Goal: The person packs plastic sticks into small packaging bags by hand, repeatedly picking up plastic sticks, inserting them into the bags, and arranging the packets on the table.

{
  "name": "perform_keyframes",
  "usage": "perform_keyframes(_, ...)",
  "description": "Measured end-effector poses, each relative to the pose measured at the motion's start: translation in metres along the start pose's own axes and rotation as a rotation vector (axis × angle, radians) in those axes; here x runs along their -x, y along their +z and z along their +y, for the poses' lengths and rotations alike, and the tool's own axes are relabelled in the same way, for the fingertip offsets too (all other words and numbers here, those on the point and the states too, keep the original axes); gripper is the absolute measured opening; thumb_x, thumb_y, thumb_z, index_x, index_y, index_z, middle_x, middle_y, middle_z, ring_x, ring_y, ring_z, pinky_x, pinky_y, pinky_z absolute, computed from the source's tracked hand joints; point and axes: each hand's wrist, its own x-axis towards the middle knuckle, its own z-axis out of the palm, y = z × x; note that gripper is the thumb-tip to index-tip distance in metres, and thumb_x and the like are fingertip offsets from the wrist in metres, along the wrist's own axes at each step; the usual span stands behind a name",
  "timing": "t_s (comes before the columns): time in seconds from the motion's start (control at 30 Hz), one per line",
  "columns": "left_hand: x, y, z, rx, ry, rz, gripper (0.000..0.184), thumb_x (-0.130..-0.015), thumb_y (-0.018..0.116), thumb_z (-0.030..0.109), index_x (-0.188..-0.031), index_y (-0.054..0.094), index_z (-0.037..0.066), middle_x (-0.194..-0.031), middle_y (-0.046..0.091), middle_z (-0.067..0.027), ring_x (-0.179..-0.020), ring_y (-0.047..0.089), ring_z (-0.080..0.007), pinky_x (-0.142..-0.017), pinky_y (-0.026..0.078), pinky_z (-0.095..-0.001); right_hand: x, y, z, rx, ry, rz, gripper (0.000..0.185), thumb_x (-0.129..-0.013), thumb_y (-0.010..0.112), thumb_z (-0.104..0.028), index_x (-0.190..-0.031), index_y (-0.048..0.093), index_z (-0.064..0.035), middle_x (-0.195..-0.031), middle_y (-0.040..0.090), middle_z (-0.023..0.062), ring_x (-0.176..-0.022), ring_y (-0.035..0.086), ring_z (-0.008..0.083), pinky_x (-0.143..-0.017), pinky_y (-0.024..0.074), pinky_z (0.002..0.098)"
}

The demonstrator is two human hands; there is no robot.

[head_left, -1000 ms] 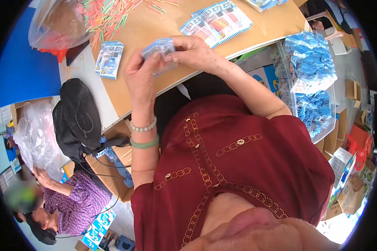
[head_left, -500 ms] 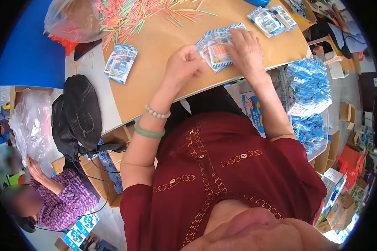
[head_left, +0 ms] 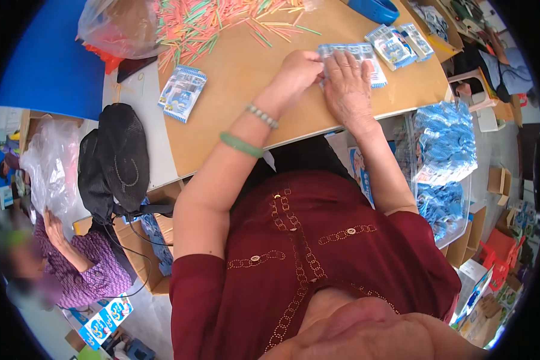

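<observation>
My left hand [head_left: 297, 73], with a beaded bracelet and a green bangle on its wrist, has its fingers pinched at the left edge of a blue-and-white printed plastic packet [head_left: 374, 67]. My right hand [head_left: 348, 87] lies flat across the same packet, fingers stretched out, covering much of it. Whether more packets lie beneath is hidden. Farther right on the table are more packets [head_left: 392, 47]. Another printed packet [head_left: 183, 93] rests by itself toward the left.
Many coloured thin sticks [head_left: 210, 24] are heaped at the table's far side, beside a clear plastic bag [head_left: 119, 27]. A black bag [head_left: 117, 159] sits at the left edge. Right of me stands a clear bin [head_left: 462, 207] of blue packets. A co-worker in a purple patterned top [head_left: 99, 264] sits left.
My left hand has moved right and forward, from in front of the packets to the packet's left edge. My right hand stays on the packet, its fingers now flatter.
</observation>
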Motion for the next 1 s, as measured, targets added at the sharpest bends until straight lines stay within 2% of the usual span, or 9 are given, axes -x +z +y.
perform_keyframes(0.17, 0.007, 0.004, 0.014, 0.143, 0.074, 0.027, 0.021, -0.084, 0.055, 0.006, -0.101, 0.061, -0.005, -0.088, 0.065, -0.0078, -0.078, 0.061, -0.0154, -0.072, 0.05, -0.0271, -0.015, -0.007, 0.006, 0.064, 0.019, 0.036, 0.042, -0.081, 0.058, -0.014, -0.122, 0.05, -0.0052, -0.123, 0.052, 0.0137, -0.119, 0.046, 0.0301, -0.102, 0.0301, 0.0479)
perform_keyframes(0.23, 0.017, 0.0, 0.015, 0.206, 0.085, 0.053, 0.019, -0.083, 0.055, 0.005, -0.096, 0.063, -0.005, -0.083, 0.065, -0.0073, -0.074, 0.06, -0.0147, -0.068, 0.049, -0.0263, -0.027, -0.017, 0.002, -0.141, -0.044, 0.059, 0.039, -0.081, 0.057, -0.013, -0.119, 0.051, -0.004, -0.119, 0.055, 0.0156, -0.113, 0.05, 0.0319, -0.097, 0.0356, 0.0454)
perform_keyframes(0.3, 0.035, -0.023, 0.007, -0.128, 0.163, 0.088, 0.02, -0.082, 0.058, 0.006, -0.097, 0.063, -0.006, -0.084, 0.065, -0.0078, -0.074, 0.06, -0.0135, -0.069, 0.049, -0.0259, -0.04, -0.023, -0.006, -0.244, -0.064, 0.05, 0.037, -0.081, 0.056, -0.012, -0.117, 0.051, -0.0034, -0.117, 0.056, 0.0166, -0.11, 0.052, 0.0327, -0.094, 0.0384, 0.0442)
perform_keyframes(0.37, 0.058, -0.035, 0.004, -0.293, 0.192, 0.082, 0.02, -0.082, 0.059, 0.007, -0.097, 0.063, -0.006, -0.084, 0.065, -0.0081, -0.075, 0.06, -0.0128, -0.069, 0.049, -0.0257, -0.071, -0.012, -0.018, -0.255, -0.072, -0.159, 0.031, -0.082, 0.052, -0.009, -0.111, 0.053, -0.0013, -0.112, 0.058, 0.0194, -0.104, 0.054, 0.0356, -0.087, 0.0435, 0.0427)
perform_keyframes(0.47, 0.102, -0.046, 0.012, -0.301, 0.149, 0.197, 0.025, -0.081, 0.062, 0.01, -0.101, 0.061, -0.005, -0.086, 0.065, -0.0089, -0.076, 0.06, -0.0114, -0.069, 0.048, -0.0251, -0.118, 0.037, -0.014, -0.09, -0.066, -0.199, 0.026, -0.082, 0.048, -0.007, -0.107, 0.053, 0.001, -0.111, 0.058, 0.0214, -0.102, 0.055, 0.0381, -0.086, 0.0448, 0.0459)
perform_keyframes(0.53, 0.125, -0.056, 0.01, -0.249, 0.104, 0.316, 0.025, -0.08, 0.064, 0.009, -0.1, 0.062, -0.005, -0.086, 0.065, -0.006, -0.076, 0.059, -0.0096, -0.068, 0.048, -0.0242, -0.14, 0.05, -0.015, 0.093, 0.085, -0.422, 0.026, -0.083, 0.043, -0.004, -0.105, 0.055, 0.0022, -0.106, 0.06, 0.0223, -0.096, 0.058, 0.04, -0.082, 0.0474, 0.0466)
perform_keyframes(0.7, 0.154, -0.07, -0.018, -0.057, 0.059, 0.387, 0.02, -0.081, 0.063, 0.005, -0.098, 0.062, -0.004, -0.087, 0.063, -0.0029, -0.077, 0.057, -0.0078, -0.069, 0.047, -0.0223, -0.154, 0.042, -0.032, 0.012, 0.153, -0.496, 0.024, -0.084, 0.044, -0.005, -0.101, 0.059, 0.0025, -0.101, 0.062, 0.0231, -0.091, 0.061, 0.0375, -0.079, 0.049, 0.0451)
perform_keyframes(0.8, 0.158, -0.069, -0.026, 0.156, 0.162, 0.431, 0.014, -0.083, 0.06, 0.001, -0.096, 0.063, -0.003, -0.088, 0.061, -0.0002, -0.078, 0.055, -0.0067, -0.071, 0.046, -0.0209, -0.156, 0.066, -0.038, -0.284, -0.009, -0.315, 0.024, -0.085, 0.046, -0.01, -0.098, 0.061, 0.0026, -0.097, 0.063, 0.0235, -0.09, 0.062, 0.0334, -0.078, 0.0491, 0.0421)
perform_keyframes(1.0, 0.162, -0.072, -0.035, 0.125, 0.247, 0.427, 0.011, -0.083, 0.059, -0.001, -0.094, 0.062, -0.004, -0.089, 0.059, -0.0013, -0.079, 0.055, -0.0075, -0.072, 0.045, -0.0211, -0.19, 0.147, 0.047, 0.054, -0.203, -0.075, 0.016, -0.085, 0.052, -0.014, -0.087, 0.064, -0.0032, -0.091, 0.066, 0.0151, -0.089, 0.064, 0.0268, -0.076, 0.0507, 0.0405)
